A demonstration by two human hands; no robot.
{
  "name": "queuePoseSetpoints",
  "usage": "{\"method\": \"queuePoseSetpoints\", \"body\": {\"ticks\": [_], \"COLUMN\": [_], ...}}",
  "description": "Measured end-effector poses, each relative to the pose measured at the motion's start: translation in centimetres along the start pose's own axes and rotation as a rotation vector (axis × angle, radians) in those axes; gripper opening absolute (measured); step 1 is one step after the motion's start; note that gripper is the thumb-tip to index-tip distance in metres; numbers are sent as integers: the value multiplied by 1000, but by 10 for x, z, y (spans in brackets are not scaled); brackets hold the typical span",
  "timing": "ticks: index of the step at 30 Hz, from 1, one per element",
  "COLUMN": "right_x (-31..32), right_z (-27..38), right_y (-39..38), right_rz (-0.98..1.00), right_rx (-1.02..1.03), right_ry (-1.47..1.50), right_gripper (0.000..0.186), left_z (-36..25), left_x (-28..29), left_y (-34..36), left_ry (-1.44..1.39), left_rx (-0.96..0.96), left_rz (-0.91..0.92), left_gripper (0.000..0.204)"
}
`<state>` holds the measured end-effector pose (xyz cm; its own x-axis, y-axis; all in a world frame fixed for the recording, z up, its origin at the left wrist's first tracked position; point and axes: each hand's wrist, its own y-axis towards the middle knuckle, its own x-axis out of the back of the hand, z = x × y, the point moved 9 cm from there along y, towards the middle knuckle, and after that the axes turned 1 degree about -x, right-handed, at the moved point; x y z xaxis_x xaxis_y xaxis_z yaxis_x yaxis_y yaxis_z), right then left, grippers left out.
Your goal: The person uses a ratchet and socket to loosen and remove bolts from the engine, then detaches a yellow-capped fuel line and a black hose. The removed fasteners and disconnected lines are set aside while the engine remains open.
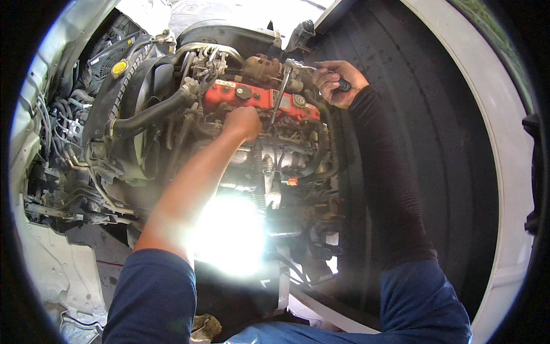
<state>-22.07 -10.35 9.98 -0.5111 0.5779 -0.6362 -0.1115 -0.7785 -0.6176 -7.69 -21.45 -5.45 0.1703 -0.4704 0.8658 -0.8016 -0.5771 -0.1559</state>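
My right hand is closed around the black-gripped handle of a ratchet wrench, above the far right part of the engine. From the ratchet's head a long metal extension bar slants down past the red valve cover; its lower end is lost among the parts below. Close to the cover's near edge, my left hand is curled with its back toward me. Its fingers are mostly hidden, and I cannot make out what they hold. A dark filler cap sits on the cover just beyond that hand.
A thick black hose runs left toward the radiator, which carries a yellow cap. Several pipes and wires surround the engine, with an orange connector below the bar. A dark panel borders the right side. Bright glare covers the lower middle.
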Motion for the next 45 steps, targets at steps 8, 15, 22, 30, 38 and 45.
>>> {"method": "queuePoseSetpoints", "body": {"ticks": [8,15,22,30,38,45], "right_x": [0,-3,-28,-28,-15,-36], "right_z": [0,-5,-20,35,69,75], "right_y": [2,3,13,-25,-22,-60], "right_rz": [4,-32,95,-257,-162,-33], "right_rx": [78,122,159,332,433,536], "right_ry": [11,-3,-44,-1029,-1115,-1191], "right_gripper": [22,21,25,21,19,30], "left_z": [1,-1,0,0,2,-6], "left_x": [-3,0,-5,5,36,19], "left_y": [3,3,7,4,-7,-8], "left_ry": [-11,-6,26,-26,-119,76], "left_rx": [9,-11,-3,5,-166,-172], "left_rz": [0,-23,-26,-98,-62,60], "left_gripper": [31,30,33,50,40,45]}}
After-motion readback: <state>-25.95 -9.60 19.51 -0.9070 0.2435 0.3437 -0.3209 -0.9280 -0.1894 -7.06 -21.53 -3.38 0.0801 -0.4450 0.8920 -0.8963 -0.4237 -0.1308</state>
